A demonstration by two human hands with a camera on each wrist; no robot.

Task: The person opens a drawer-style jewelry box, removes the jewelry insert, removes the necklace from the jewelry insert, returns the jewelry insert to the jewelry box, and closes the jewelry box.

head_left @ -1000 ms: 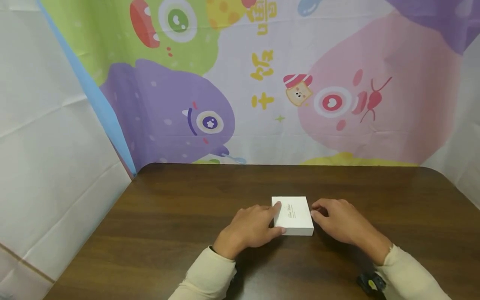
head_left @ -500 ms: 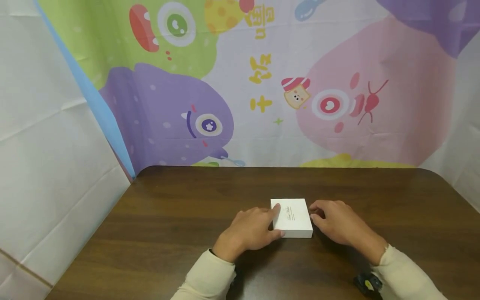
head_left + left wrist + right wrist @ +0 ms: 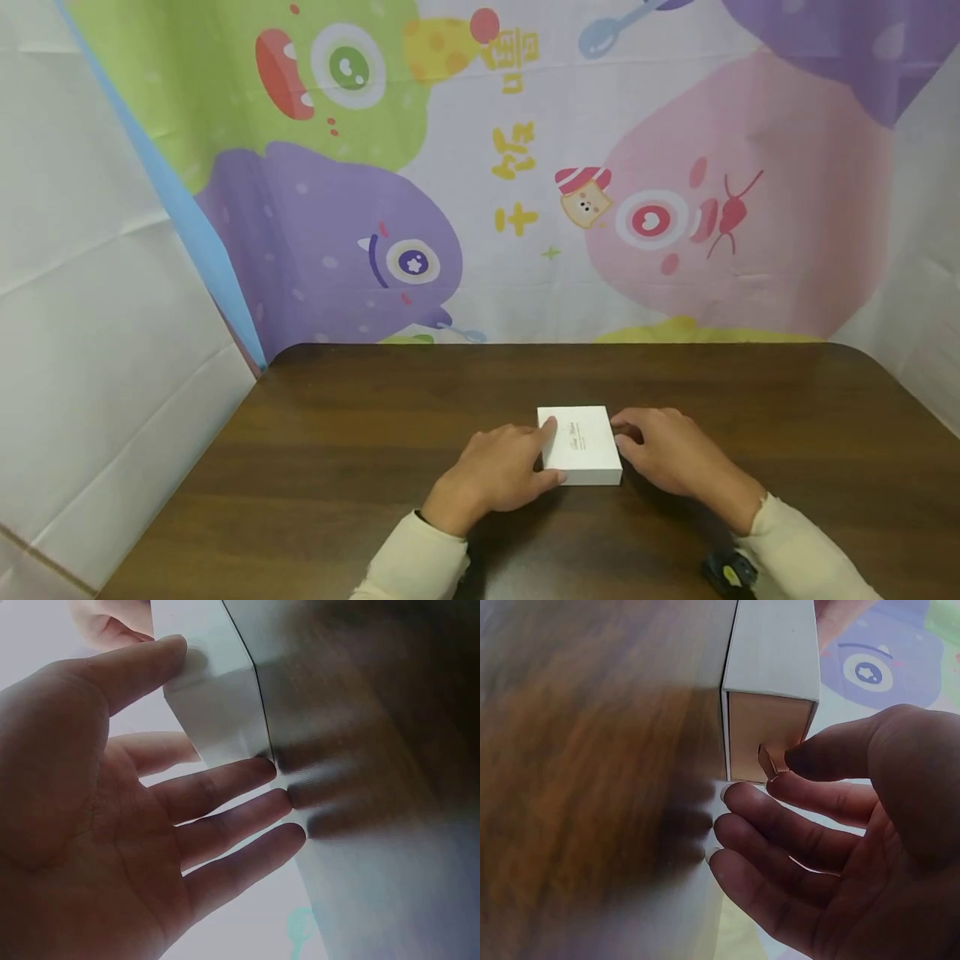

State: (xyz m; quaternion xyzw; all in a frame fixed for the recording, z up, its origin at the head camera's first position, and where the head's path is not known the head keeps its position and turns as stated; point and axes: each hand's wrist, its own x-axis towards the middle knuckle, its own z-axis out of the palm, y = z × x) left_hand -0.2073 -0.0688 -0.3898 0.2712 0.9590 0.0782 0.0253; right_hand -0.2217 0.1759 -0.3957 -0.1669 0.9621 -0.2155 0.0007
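Observation:
A flat white box (image 3: pixel 581 454) with dark script on its lid lies on the table. My left hand (image 3: pixel 491 471) grips its left end, thumb at the near edge and index finger on top; in the left wrist view the other fingers of this hand (image 3: pixel 135 802) reach down to the tabletop. At the box's right end is my right hand (image 3: pixel 678 454). The right wrist view shows a copper-coloured end face (image 3: pixel 754 724) inside the white shell, and a small tab (image 3: pixel 766 763) pinched between thumb and index finger of my hand (image 3: pixel 840 817).
The brown wooden table (image 3: pixel 360 400) has rounded far corners. Behind it hangs a printed cartoon cloth (image 3: pixel 525 292), with pale cloth (image 3: pixel 112 292) along the left side. A small black device (image 3: pixel 729 573) is by my right sleeve.
My right thumb and index finger have come closer to the box's right end. My left hand keeps its hold. The head view has tilted slightly upward.

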